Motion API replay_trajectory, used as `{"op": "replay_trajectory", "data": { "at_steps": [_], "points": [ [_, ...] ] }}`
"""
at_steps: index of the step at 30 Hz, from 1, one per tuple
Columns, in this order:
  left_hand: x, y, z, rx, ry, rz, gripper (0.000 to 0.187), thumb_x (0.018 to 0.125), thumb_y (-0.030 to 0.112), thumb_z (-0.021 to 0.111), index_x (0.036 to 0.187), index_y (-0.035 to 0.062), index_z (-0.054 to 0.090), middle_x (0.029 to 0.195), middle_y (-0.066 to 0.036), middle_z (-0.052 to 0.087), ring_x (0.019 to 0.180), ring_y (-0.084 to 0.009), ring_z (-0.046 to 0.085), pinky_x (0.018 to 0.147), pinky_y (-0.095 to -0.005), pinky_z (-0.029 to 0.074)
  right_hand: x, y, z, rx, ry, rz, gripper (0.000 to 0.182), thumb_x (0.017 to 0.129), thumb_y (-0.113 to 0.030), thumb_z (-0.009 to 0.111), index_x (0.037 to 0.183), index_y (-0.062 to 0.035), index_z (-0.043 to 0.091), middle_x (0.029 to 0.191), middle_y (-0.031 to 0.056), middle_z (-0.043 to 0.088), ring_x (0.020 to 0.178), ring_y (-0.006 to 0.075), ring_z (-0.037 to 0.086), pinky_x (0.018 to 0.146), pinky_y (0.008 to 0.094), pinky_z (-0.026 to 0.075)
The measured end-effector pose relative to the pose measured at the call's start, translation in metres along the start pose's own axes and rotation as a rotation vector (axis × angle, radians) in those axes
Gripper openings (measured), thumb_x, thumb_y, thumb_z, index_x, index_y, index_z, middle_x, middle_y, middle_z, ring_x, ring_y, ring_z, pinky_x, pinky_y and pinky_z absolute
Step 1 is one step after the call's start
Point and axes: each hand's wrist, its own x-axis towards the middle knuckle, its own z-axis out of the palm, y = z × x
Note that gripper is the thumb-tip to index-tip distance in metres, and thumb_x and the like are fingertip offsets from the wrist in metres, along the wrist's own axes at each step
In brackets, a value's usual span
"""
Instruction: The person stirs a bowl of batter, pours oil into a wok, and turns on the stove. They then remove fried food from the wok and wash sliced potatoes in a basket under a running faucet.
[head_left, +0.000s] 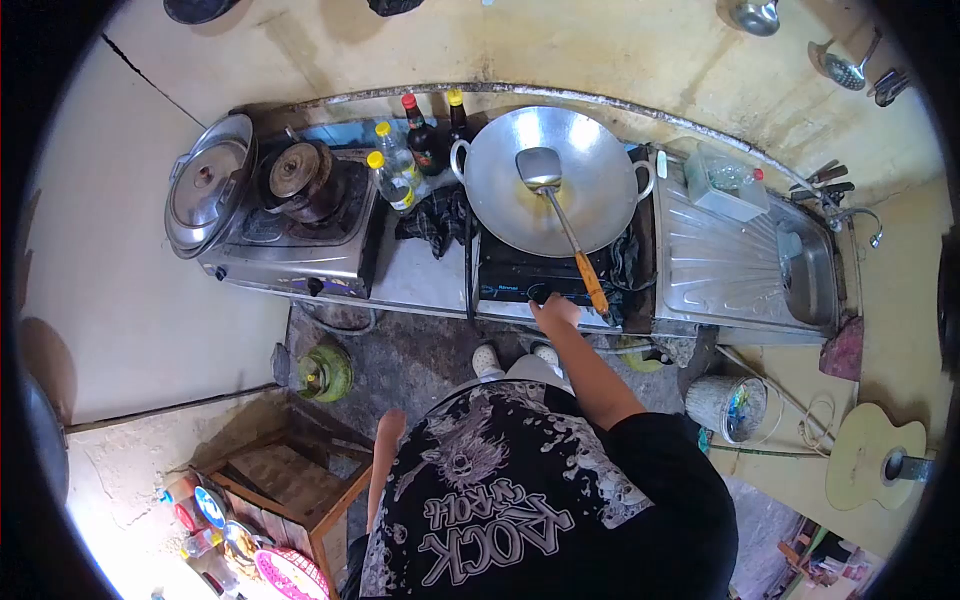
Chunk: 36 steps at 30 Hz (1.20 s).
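My right hand (pixel 556 312) is at the front of the black stove (pixel 510 283), its fingers closed around or against the dark control knob below the wok. A large silver wok (pixel 500 180) sits on that stove. Inside it leans a metal spatula (pixel 541 168), whose wooden handle sticks out over the front rim, just above my right hand. My left hand (pixel 392 425) hangs down at my side, away from the counter; its fingers are not clear.
Left along the counter are bottles (pixel 423 145), a black plastic bag (pixel 436 222), a two-burner stove (pixel 330 250) with a pot (pixel 300 180), and a large lidded pan (pixel 205 190). A sink (pixel 805 275) is at the right. Below stand a green gas cylinder (pixel 326 374) and a bucket (pixel 706 402).
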Motion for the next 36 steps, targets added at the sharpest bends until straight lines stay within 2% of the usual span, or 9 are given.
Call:
{"op": "replay_trajectory", "data": {
  "at_steps": [2, 4, 6, 13, 17, 23, 26, 30, 36],
  "points": [
    [0.011, 0.004, -0.008, -0.156, 0.034, -0.122, 0.033, 0.081, 0.033, 0.049, 0.084, 0.0013, 0.060, 0.085, -0.020, 0.063, 0.083, -0.0367, 0.060, 0.071, -0.0433, 0.047, -0.001, 0.003, 0.003, 0.030, -0.021, -0.012, 0.070, 0.076, -0.064, 0.047, 0.104, -0.0004, 0.055, 0.092, 0.0179, 0.064, 0.086, 0.0318, 0.063, 0.072, 0.0406, 0.050],
    [0.020, 0.045, -0.072, -0.627, 0.250, -0.389, 0.034, 0.082, 0.034, 0.050, 0.084, 0.0015, 0.061, 0.085, -0.020, 0.063, 0.082, -0.0378, 0.059, 0.072, -0.0436, 0.046, -0.005, 0.008, 0.003, 0.066, -0.017, -0.015, 0.073, 0.077, -0.066, 0.043, 0.107, -0.0002, 0.055, 0.095, 0.0196, 0.063, 0.089, 0.0328, 0.062, 0.075, 0.0422, 0.049],
    [0.048, 0.079, -0.158, -0.719, 0.175, -0.452, 0.036, 0.082, 0.035, 0.051, 0.088, 0.0021, 0.062, 0.085, -0.019, 0.064, 0.083, -0.0372, 0.060, 0.073, -0.0422, 0.046, -0.007, 0.020, 0.010, 0.162, -0.048, 0.037, 0.075, 0.078, -0.067, 0.037, 0.109, -0.0008, 0.056, 0.101, 0.0214, 0.061, 0.096, 0.0339, 0.059, 0.083, 0.0439, 0.045],
    [0.191, 0.163, -0.363, -0.687, 0.775, -0.010, 0.030, 0.082, 0.033, 0.057, 0.092, 0.0045, 0.062, 0.086, -0.015, 0.064, 0.084, -0.0310, 0.061, 0.072, -0.0378, 0.046, -0.057, 0.098, 0.018, 0.120, -0.121, 0.112, 0.062, 0.086, -0.055, 0.030, 0.107, -0.0051, 0.060, 0.111, 0.0166, 0.059, 0.102, 0.0351, 0.056, 0.088, 0.0440, 0.043],
    [0.233, 0.212, -0.454, -0.406, 0.842, -0.151, 0.029, 0.081, 0.035, 0.058, 0.094, 0.0104, 0.060, 0.084, -0.012, 0.063, 0.080, -0.0301, 0.060, 0.071, -0.0393, 0.047, -0.085, 0.175, 0.072, 0.059, -0.178, 0.215, 0.057, 0.091, -0.047, 0.026, 0.105, -0.0026, 0.060, 0.109, 0.0196, 0.058, 0.102, 0.0371, 0.055, 0.089, 0.0454, 0.043],
    [0.287, 0.212, -0.468, -0.187, 0.820, -0.222, 0.026, 0.074, 0.036, 0.061, 0.080, 0.0109, 0.063, 0.077, -0.011, 0.063, 0.075, -0.0288, 0.062, 0.065, -0.0409, 0.049, -0.147, 0.280, 0.153, 0.023, -0.415, 0.158, 0.053, 0.091, -0.042, 0.028, 0.114, -0.0035, 0.054, 0.114, 0.0228, 0.054, 0.110, 0.0358, 0.051, 0.091, 0.0483, 0.040],
    [0.291, 0.214, -0.469, -0.203, 0.829, -0.238, 0.024, 0.071, 0.035, 0.063, 0.075, 0.0107, 0.064, 0.075, -0.011, 0.064, 0.073, -0.0278, 0.063, 0.064, -0.0401, 0.049, -0.166, 0.325, 0.218, 0.109, -0.332, 0.357, 0.044, 0.092, -0.033, 0.029, 0.112, -0.0019, 0.053, 0.109, 0.0227, 0.056, 0.103, 0.0371, 0.055, 0.083, 0.0491, 0.044],
    [0.280, 0.214, -0.475, -0.232, 0.831, -0.247, 0.024, 0.069, 0.034, 0.063, 0.073, 0.0103, 0.065, 0.073, -0.010, 0.064, 0.070, -0.0278, 0.063, 0.063, -0.0401, 0.049, -0.183, 0.323, 0.205, -0.109, -0.415, 0.001, 0.041, 0.092, -0.028, 0.029, 0.110, -0.0007, 0.053, 0.108, 0.0230, 0.057, 0.099, 0.0388, 0.056, 0.079, 0.0491, 0.046],
    [0.281, 0.210, -0.472, -0.347, 0.762, -0.256, 0.026, 0.071, 0.034, 0.061, 0.076, 0.0092, 0.065, 0.076, -0.012, 0.065, 0.073, -0.0297, 0.063, 0.065, -0.0416, 0.050, -0.126, 0.283, 0.151, -0.026, -0.391, 0.068, 0.047, 0.093, -0.034, 0.027, 0.110, -0.0004, 0.055, 0.110, 0.0240, 0.055, 0.102, 0.0404, 0.053, 0.086, 0.0480, 0.043]
  ]
}}
